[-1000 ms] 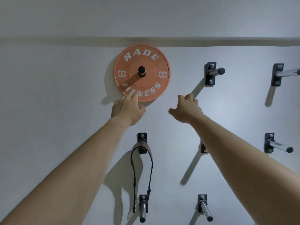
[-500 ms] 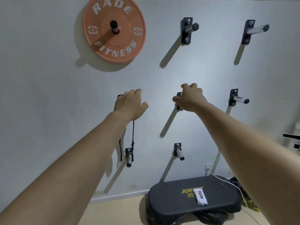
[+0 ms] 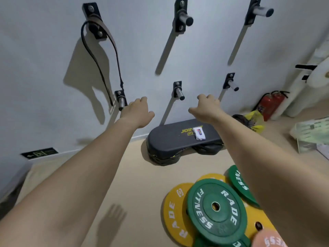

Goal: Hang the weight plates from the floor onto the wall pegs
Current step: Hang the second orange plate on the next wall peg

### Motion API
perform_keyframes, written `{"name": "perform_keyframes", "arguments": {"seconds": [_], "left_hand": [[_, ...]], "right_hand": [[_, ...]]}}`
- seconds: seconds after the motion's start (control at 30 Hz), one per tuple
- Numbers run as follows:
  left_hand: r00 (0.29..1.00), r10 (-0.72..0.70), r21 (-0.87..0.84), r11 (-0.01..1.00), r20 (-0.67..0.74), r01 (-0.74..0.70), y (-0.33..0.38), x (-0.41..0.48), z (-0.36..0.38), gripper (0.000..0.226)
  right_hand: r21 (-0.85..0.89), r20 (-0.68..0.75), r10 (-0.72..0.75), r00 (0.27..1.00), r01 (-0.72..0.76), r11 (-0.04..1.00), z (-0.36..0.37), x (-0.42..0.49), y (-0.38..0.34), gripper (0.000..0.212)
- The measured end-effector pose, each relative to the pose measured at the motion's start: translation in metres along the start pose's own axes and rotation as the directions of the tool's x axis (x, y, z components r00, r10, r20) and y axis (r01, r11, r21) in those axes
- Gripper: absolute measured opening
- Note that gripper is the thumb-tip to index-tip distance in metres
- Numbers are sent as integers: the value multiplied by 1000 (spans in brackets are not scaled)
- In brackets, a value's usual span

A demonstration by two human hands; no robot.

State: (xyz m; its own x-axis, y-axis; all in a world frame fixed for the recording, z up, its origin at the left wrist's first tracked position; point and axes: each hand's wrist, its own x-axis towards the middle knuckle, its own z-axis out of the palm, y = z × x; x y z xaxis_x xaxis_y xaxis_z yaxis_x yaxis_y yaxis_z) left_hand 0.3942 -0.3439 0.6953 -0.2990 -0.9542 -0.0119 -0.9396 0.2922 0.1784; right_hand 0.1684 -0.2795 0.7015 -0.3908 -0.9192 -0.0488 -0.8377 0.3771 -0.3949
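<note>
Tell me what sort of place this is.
Probably a small gym or home workout room: RADE FITNESS weight plates piled loose, steel pegs bolted in rows, and a black step platform.

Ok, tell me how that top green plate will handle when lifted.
The top green plate looks thick and rigid, a gym weight, so it is probably heavy for its size. It lies atop the yellow plates, so its raised edge likely gives fingers a hold. Being round, it may roll if stood on edge.

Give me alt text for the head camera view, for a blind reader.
Two bare arms reach forward, left hand and right hand empty, over green weight plates and yellow plates piled on the floor. The wall holds metal pegs, one carrying a strap.
</note>
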Motion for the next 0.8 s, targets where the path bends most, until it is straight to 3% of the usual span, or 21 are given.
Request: {"name": "perform_keyframes", "arguments": {"seconds": [0.3,0.43,0.8], "left_hand": [[977,94,5,995,192,-97,68,-43,208,48],[958,128,-22,992,257,-127,90,-60,275,52],[865,270,-43,959,422,-279,107,-186,459,53]], "right_hand": [[3,187,107,977,-109,994,148,-20,146,54],[-8,239,186,953,-190,982,210,-49,202,59],[-27,357,427,830,-448,893,360,-205,325,67]]}}
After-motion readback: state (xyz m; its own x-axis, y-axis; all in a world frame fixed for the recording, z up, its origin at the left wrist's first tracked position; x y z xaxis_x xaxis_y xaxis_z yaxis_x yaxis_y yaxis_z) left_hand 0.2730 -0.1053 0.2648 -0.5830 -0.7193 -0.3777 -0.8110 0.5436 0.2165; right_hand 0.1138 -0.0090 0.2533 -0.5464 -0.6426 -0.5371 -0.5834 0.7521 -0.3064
